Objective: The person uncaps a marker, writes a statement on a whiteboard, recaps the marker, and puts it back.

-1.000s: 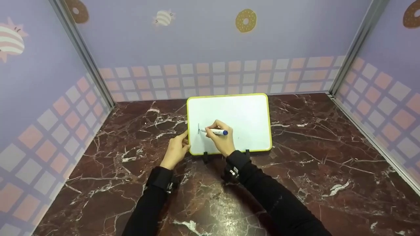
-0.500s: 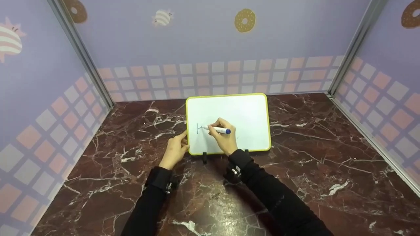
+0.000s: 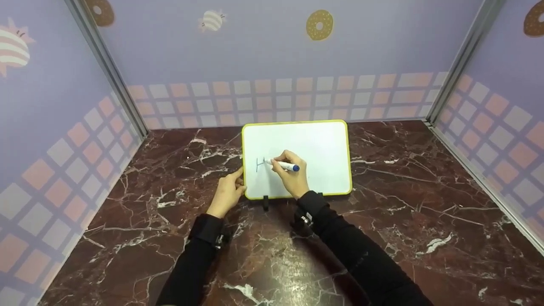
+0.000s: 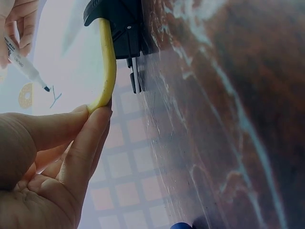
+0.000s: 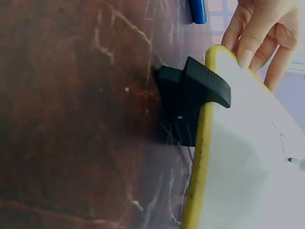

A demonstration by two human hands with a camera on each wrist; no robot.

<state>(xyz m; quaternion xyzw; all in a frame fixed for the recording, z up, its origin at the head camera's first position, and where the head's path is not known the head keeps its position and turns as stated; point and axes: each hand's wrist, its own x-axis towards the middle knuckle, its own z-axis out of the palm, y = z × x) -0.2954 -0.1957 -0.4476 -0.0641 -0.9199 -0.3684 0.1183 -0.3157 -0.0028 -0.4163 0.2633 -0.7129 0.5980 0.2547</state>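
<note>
A whiteboard [image 3: 325, 144] with a yellow frame leans back on a black stand [image 3: 266, 203]. My left hand [image 3: 226, 193] pinches its lower left corner between thumb and fingers, as the left wrist view shows up close. In my right hand [image 3: 293, 172] is a white whiteboard marker [image 3: 288, 165] with a blue end, gripped like a pen. The marker's dark tip points left, right at the board's surface. Thin blue strokes [image 3: 257, 165] mark the left part of the board: an upright line, a short bar and a small second upright beside the tip.
Dark red marbled tabletop [image 3: 403, 238] spreads around the board, with patterned panels [image 3: 272, 51] behind and at both sides. The stand's black hook [image 5: 209, 86] laps over the lower frame. A blue cylinder [image 5: 197, 10] lies beyond the board's left corner in the right wrist view.
My right hand has shifted right and slightly up with the marker. A short bar and then a small second upright have appeared beside the first line. The left hand stays at the corner.
</note>
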